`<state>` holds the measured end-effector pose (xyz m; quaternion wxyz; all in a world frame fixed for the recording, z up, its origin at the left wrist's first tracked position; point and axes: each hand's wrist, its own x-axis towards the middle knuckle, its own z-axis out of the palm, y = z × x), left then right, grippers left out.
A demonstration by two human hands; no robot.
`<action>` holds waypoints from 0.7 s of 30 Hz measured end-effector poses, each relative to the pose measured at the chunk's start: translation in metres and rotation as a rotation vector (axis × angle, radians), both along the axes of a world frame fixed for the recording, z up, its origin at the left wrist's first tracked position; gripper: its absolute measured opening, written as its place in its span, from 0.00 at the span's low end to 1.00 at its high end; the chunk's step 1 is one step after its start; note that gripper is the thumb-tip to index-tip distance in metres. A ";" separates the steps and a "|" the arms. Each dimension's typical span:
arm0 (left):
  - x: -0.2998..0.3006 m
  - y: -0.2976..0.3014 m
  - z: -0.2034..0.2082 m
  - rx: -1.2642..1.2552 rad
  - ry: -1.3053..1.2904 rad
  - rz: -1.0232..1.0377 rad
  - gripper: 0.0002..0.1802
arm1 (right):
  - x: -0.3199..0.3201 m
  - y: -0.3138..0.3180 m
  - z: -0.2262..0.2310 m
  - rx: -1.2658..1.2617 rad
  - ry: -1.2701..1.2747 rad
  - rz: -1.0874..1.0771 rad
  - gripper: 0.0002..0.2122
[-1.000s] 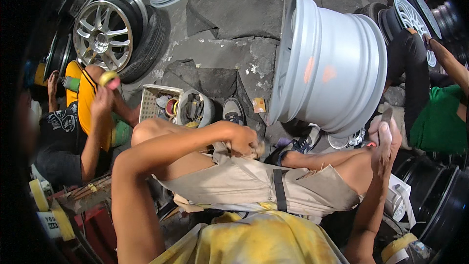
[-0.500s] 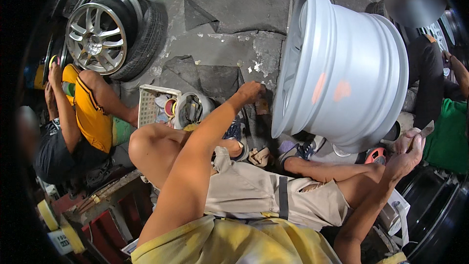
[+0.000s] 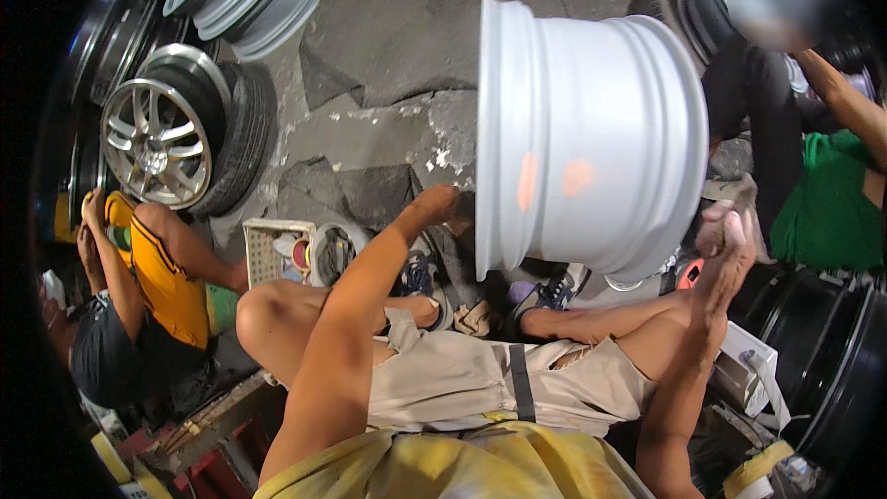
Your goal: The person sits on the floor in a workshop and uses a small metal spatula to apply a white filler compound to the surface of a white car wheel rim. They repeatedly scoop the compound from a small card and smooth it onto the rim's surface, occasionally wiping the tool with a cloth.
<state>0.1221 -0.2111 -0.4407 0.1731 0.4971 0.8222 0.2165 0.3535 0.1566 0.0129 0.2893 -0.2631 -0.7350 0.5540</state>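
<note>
A large pale grey wheel rim (image 3: 619,120) lies on its side in front of me, with two salmon-coloured patches on its barrel. My left hand (image 3: 436,206) is just beside the rim's left edge. Its fingers are in shadow, so whether it touches the rim cannot be told. My right hand (image 3: 725,245) is raised near the rim's lower right edge, smeared by motion. A grey streak along its fingers appears to be the putty knife (image 3: 753,212), whose flat blade showed more sharply earlier.
A crate (image 3: 263,254) with tape rolls stands left of my knee. Beyond it, a silver spoked wheel (image 3: 152,155) leans by a tyre (image 3: 242,143). One person (image 3: 157,296) sits at left, another in green (image 3: 827,203) at right. Black rims (image 3: 804,342) lie near my right arm.
The view has shifted, and the rim sits further left in it. My right hand has moved inward and up toward the rim. The left hand stays by the rim's left edge.
</note>
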 end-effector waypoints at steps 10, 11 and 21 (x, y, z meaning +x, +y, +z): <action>-0.128 -0.014 0.389 -0.063 0.091 0.528 0.14 | 0.019 -0.004 0.001 -0.005 0.062 0.131 0.15; -0.109 -0.004 0.445 0.031 -0.005 0.634 0.11 | 0.018 -0.008 0.003 0.055 0.065 0.144 0.16; 0.040 0.058 0.566 0.562 -0.707 0.460 0.06 | -0.004 -0.055 0.092 0.201 0.029 0.365 0.10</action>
